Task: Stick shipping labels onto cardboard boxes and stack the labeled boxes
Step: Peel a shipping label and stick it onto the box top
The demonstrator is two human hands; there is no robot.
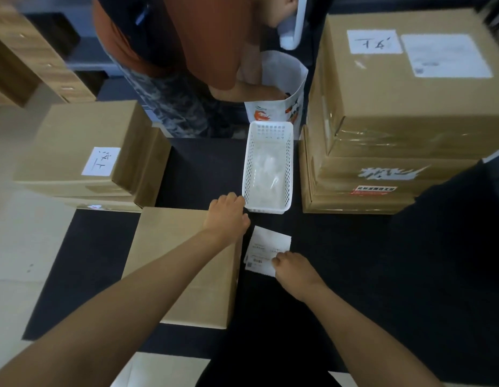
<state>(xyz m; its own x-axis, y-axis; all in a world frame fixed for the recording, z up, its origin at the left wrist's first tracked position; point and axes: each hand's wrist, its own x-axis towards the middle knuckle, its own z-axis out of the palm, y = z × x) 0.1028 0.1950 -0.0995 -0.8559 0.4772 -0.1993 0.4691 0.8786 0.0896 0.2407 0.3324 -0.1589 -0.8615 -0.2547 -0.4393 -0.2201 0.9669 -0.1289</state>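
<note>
On the black desk (354,275), the plain cardboard box (184,263) lies at seven o'clock from the white mesh basket (269,166). The left hand (227,216) rests on the box's far right corner, its grip curled over the edge. Just beside the box, at its three o'clock, the shipping label (266,248) lies flat on the desk; the right hand (294,269) pinches its near right corner. Labeled box stacks sit at ten o'clock (83,155) and two o'clock (396,107). A person in an orange shirt (186,37) bends at twelve o'clock over a white bag (281,88).
</note>
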